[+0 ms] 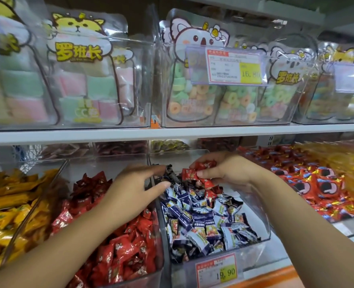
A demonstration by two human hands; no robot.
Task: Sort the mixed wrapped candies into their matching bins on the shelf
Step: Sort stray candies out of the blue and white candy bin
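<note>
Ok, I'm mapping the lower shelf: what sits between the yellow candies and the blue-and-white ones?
In the head view, a clear bin of red candies lies between the yellow candies and the blue-and-white candies.

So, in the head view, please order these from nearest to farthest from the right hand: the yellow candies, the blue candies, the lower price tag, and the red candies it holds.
1. The red candies, pinched in the right hand itself.
2. The blue candies, just below it.
3. The lower price tag, on the bin front.
4. The yellow candies, far left.
</note>
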